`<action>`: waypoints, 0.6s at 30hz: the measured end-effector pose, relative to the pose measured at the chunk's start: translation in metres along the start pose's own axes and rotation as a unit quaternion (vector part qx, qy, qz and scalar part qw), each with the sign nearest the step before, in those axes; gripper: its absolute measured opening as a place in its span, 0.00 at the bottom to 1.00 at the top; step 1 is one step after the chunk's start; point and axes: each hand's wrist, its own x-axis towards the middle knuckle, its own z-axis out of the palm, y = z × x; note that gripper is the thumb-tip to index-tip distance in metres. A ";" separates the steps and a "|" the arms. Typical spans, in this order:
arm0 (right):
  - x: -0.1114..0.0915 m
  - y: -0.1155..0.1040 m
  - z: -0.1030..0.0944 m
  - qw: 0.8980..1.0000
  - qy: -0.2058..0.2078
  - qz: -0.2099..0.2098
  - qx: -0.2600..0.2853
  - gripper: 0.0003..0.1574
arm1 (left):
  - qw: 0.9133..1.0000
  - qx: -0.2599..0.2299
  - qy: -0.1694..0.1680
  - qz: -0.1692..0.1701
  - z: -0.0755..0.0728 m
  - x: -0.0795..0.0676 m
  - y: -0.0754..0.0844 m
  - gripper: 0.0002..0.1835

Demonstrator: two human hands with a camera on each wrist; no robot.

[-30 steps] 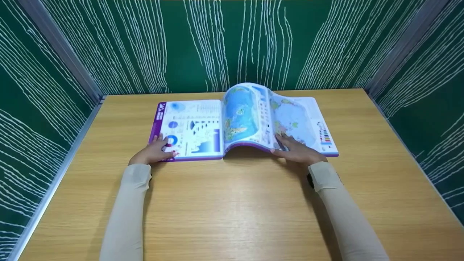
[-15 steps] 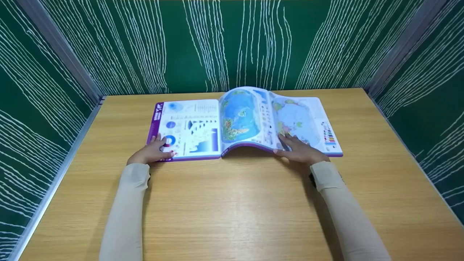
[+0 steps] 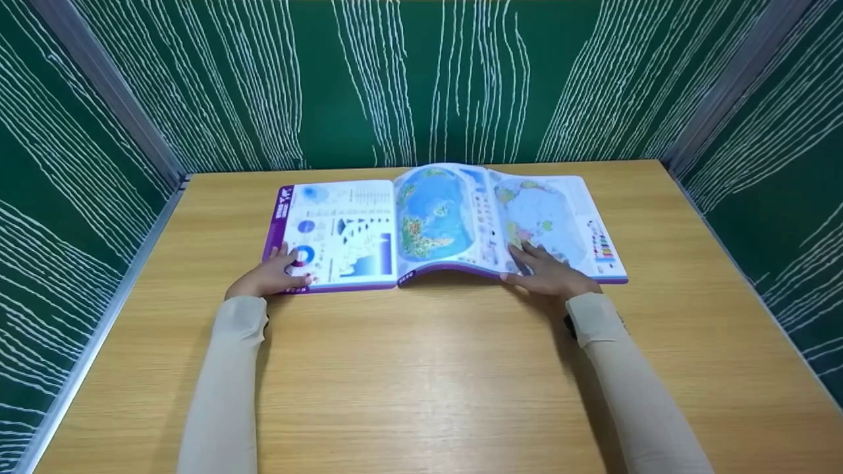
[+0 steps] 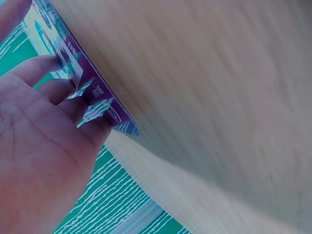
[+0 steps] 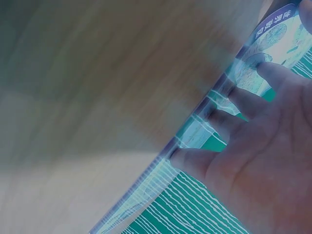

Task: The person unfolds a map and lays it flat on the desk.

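A glossy folded world map [image 3: 435, 217] with a purple border lies partly unfolded on the table. Its middle section bulges upward in an arch, while the left and right sections lie flat. My left hand [image 3: 269, 271] rests on the front left corner with fingers spread. In the left wrist view the fingertips [image 4: 48, 63] touch the glossy purple-edged sheet. Across the arch, my right hand [image 3: 552, 271] presses on the right section near its front edge. The right wrist view shows the extended fingers [image 5: 195, 158] of that hand on the shiny surface.
The wooden table [image 3: 421, 382] extends in front of the map and to both sides. Green panels with white wavy lines [image 3: 461, 79] stand behind it and at left and right, joined by grey corner posts [image 3: 112, 85].
The arch in the middle has sunk and widened. My left hand has slid a little left with the left section, and my right hand has shifted slightly right with the right section.
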 end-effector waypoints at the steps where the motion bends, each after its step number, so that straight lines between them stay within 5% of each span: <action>1: 0.000 0.000 0.000 1.000 0.000 0.003 -0.002 0.58 | 1.000 -0.002 0.000 0.000 0.000 0.000 0.000 0.46; 18: -0.004 0.007 -0.001 1.000 0.009 0.011 -0.026 0.57 | 1.000 -0.011 0.006 -0.002 -0.003 -0.002 -0.008 0.45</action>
